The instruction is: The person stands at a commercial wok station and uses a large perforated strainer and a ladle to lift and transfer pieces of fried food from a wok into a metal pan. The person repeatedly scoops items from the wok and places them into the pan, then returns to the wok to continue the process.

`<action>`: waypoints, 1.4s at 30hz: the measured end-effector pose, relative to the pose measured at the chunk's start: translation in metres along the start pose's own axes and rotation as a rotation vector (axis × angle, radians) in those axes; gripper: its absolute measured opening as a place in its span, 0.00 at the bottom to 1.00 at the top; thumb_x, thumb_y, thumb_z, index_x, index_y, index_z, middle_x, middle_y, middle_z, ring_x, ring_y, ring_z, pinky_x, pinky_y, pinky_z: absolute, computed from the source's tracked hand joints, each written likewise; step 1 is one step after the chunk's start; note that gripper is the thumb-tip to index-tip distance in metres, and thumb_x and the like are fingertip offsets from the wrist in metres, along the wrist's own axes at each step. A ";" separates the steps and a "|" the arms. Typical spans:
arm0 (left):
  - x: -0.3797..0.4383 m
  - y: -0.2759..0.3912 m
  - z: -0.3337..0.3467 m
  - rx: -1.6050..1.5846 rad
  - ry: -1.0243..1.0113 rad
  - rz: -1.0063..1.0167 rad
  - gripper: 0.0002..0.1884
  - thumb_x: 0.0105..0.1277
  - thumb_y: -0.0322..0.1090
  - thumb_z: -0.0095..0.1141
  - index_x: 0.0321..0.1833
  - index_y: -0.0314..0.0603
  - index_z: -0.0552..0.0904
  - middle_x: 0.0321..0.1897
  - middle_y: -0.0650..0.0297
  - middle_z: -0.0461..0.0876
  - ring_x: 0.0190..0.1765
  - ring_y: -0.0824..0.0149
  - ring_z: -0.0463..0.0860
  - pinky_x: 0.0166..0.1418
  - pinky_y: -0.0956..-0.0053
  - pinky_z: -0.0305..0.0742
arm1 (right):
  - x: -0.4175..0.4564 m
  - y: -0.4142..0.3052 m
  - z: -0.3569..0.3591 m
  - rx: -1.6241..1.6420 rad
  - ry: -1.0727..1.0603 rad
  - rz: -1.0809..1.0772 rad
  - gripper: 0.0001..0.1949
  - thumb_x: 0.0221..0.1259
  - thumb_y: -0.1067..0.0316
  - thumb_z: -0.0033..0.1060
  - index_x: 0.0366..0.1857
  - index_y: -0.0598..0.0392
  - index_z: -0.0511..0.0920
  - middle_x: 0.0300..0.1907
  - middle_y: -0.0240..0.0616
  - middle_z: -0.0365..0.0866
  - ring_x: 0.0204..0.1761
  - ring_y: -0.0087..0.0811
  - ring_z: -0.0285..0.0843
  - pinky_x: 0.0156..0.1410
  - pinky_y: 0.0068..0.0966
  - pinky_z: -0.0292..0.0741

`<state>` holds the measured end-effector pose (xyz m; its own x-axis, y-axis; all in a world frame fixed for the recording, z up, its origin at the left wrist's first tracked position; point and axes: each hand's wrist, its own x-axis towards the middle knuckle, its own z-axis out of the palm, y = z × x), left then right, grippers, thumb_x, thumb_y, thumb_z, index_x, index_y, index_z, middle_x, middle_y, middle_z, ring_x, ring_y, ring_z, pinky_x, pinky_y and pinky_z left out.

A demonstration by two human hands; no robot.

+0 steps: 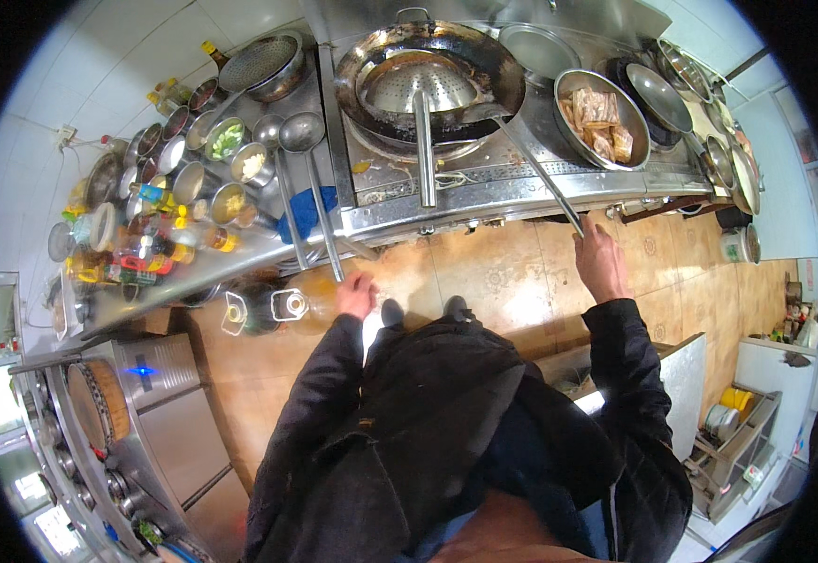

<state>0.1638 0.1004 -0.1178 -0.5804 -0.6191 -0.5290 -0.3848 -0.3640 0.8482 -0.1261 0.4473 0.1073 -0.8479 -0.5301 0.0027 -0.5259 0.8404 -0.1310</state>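
Observation:
My right hand [602,260] grips the far end of a long-handled wok spatula [539,167]. The spatula's head rests at the near right rim of a blackened wok [504,67] on the stove. Inside the wok sits a perforated strainer [419,88], its metal handle pointing toward me over the stove's front edge. My left hand [357,294] has its fingers curled beside the handle end of a steel ladle [303,132]; whether it grips the handle is unclear. A second ladle [268,132] lies alongside. Right of the wok, a metal bowl [606,158] holds browned chunks of food [595,116].
Left of the stove, a steel counter carries bowls of chopped green onion [227,141] and garlic [252,165], sauce bottles [148,246] and a blue cloth [307,211]. Large oil jugs [296,304] stand on the floor. Pans [659,98] crowd the right side. Behind me left is a round chopping block [99,405].

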 end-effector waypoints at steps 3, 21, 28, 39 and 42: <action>-0.007 0.035 0.030 -0.052 -0.046 0.033 0.08 0.74 0.36 0.55 0.45 0.38 0.82 0.24 0.60 0.82 0.15 0.72 0.72 0.16 0.75 0.61 | -0.009 -0.006 0.000 -0.022 0.015 0.003 0.15 0.71 0.63 0.56 0.58 0.52 0.72 0.42 0.53 0.84 0.41 0.57 0.85 0.42 0.51 0.80; -0.076 -0.265 -0.207 0.738 0.138 -0.137 0.19 0.72 0.48 0.52 0.33 0.36 0.79 0.16 0.60 0.74 0.14 0.61 0.73 0.20 0.63 0.69 | -0.062 -0.028 0.052 0.441 0.173 0.045 0.17 0.72 0.61 0.60 0.58 0.57 0.77 0.35 0.49 0.85 0.31 0.47 0.84 0.35 0.36 0.78; -0.052 -0.201 -0.232 0.196 0.229 -0.439 0.22 0.73 0.50 0.49 0.32 0.35 0.80 0.17 0.58 0.76 0.14 0.59 0.75 0.19 0.62 0.71 | -0.053 -0.112 0.068 1.537 -0.155 0.527 0.17 0.79 0.50 0.50 0.52 0.53 0.76 0.20 0.22 0.59 0.15 0.14 0.52 0.17 0.19 0.48; -0.081 -0.233 -0.326 -0.010 0.087 -0.649 0.14 0.74 0.46 0.46 0.40 0.43 0.76 0.21 0.59 0.74 0.17 0.55 0.75 0.18 0.58 0.66 | -0.068 -0.150 0.136 1.444 -0.111 0.570 0.21 0.78 0.43 0.49 0.43 0.54 0.74 0.17 0.25 0.61 0.12 0.17 0.55 0.16 0.22 0.50; -0.089 -0.257 -0.318 0.364 -0.077 -0.579 0.13 0.74 0.48 0.44 0.42 0.48 0.76 0.27 0.58 0.77 0.23 0.51 0.79 0.22 0.50 0.69 | -0.069 -0.151 0.149 1.438 -0.082 0.593 0.21 0.78 0.43 0.48 0.42 0.54 0.73 0.17 0.24 0.61 0.12 0.17 0.55 0.16 0.21 0.50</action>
<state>0.5426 0.0281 -0.2800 -0.2532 -0.3388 -0.9061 -0.8569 -0.3561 0.3726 0.0221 0.3407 -0.0212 -0.8723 -0.2181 -0.4376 0.4161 0.1387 -0.8986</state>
